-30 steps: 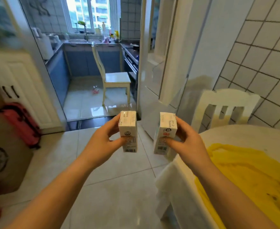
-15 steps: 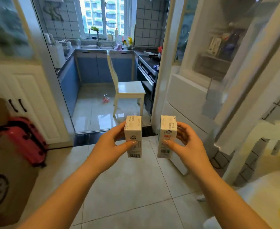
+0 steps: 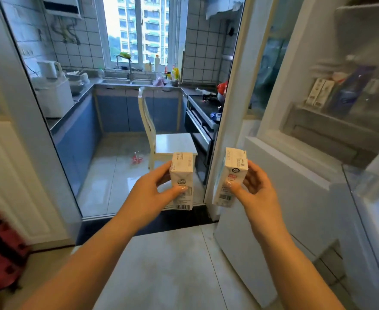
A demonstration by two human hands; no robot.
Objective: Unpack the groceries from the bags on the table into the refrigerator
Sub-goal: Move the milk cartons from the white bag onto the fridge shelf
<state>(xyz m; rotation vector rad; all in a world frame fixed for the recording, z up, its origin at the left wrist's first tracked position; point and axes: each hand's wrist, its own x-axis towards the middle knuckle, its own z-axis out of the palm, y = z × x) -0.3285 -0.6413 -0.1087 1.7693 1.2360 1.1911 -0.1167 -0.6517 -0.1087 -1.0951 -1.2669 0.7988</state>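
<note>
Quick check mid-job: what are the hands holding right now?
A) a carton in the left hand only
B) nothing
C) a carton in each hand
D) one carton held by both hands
C: the left hand grips one carton and the right hand grips another carton, both upright and apart.

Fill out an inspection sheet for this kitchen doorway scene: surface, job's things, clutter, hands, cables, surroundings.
Surface: pale tiled floor; no table in view.
Job's things: two small white cardboard drink cartons, left carton and right carton, both upright and apart; open white refrigerator door at right, its door shelf holding blurred cartons and bottles.
Clutter: small red object on the kitchen floor.
Hands: left hand grips the left carton; right hand grips the right carton.
Cables: nothing seen clearly.
Surroundings: white wooden chair, blue kitchen cabinets, window, red suitcase.
</note>
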